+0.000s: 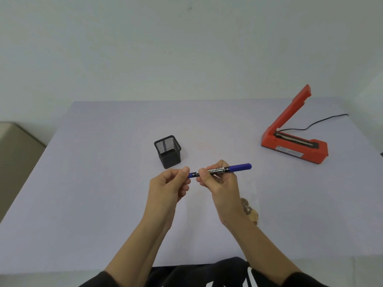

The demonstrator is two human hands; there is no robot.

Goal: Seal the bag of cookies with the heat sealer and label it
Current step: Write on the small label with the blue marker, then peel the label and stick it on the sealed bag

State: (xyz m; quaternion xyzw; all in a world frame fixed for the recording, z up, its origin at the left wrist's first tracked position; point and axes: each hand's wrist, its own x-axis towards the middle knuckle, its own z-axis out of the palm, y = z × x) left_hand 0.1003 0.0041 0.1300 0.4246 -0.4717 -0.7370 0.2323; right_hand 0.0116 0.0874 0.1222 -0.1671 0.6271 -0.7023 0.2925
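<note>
Blue marker (pixel 221 170): clamped by right hand (pixel 219 183) mid-barrel, left hand (pixel 167 187) pinching its end; near side of mesh pen holder (pixel 167 151).

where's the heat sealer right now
In the head view the red heat sealer sits at the table's far right with its arm raised, well right of the black mesh pen holder.

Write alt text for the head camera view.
Two hands hold a blue marker level above a pale table: the left hand pinches one end, the right hand grips the barrel. Behind stand a black mesh pen holder and an open red heat sealer.
</note>
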